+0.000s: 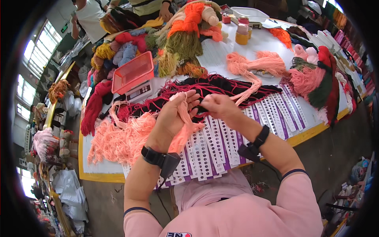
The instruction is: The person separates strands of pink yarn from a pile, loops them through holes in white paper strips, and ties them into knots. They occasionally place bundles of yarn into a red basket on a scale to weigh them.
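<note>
My left hand [177,108] is palm up, with a hank of peach yarn [184,112] lying across its palm and held by the thumb. The hank's tail hangs down past my wrist, beside a loose heap of peach yarn [122,138]. My right hand [221,106] is just to the right, its fingertips pinched together; anything between them is too fine to make out. Under both hands lie white card strips with rows of round holes [205,150] and purple edges. Just beyond them is a bundle of black and dark pink yarn [221,85].
A red plastic basket [133,73] sits on a weighing scale [139,91] at the left. Farther back are an orange and olive yarn pile [185,35], jars [242,33] and a white tray [249,15]. More yarn hanks [316,79] lie right. A person [89,19] stands across the table.
</note>
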Action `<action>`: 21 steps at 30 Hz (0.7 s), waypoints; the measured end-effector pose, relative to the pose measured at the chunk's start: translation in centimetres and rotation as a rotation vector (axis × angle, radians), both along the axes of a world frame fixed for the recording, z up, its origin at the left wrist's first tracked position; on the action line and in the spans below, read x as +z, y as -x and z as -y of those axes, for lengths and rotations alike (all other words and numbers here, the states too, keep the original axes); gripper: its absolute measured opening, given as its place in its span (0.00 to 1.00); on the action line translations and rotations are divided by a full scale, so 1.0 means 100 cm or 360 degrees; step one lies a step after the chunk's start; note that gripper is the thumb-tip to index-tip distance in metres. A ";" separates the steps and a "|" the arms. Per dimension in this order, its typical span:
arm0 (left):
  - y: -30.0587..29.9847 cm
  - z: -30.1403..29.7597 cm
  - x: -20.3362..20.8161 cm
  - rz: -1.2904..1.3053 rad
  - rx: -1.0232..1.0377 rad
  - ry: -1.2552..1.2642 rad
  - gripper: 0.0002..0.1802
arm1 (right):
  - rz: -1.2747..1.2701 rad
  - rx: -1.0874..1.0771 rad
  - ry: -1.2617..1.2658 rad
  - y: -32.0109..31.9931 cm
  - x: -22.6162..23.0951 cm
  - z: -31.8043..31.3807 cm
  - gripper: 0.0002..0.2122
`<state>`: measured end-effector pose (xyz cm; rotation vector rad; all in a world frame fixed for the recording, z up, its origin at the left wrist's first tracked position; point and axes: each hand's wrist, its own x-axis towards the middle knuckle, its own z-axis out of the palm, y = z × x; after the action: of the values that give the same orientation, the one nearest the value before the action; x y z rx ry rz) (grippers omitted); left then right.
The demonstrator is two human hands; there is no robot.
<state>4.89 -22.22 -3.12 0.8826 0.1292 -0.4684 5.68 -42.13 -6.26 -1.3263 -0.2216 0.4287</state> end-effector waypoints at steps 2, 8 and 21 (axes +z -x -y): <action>0.004 0.005 -0.019 0.0023 0.0046 0.0152 0.23 | -0.0156 0.0109 -0.0063 0.002 -0.013 -0.019 0.10; 0.011 0.000 -0.035 -0.0036 0.0050 0.0262 0.23 | -0.0279 0.0076 -0.0201 0.004 -0.011 -0.029 0.09; 0.018 0.004 -0.040 0.0075 0.0094 0.0152 0.25 | -0.0380 0.0076 -0.0328 0.010 -0.022 -0.019 0.12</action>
<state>3.06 -22.59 -7.12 0.7938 0.0888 -0.3950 4.71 -40.22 -8.50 -1.0591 -0.0955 0.5843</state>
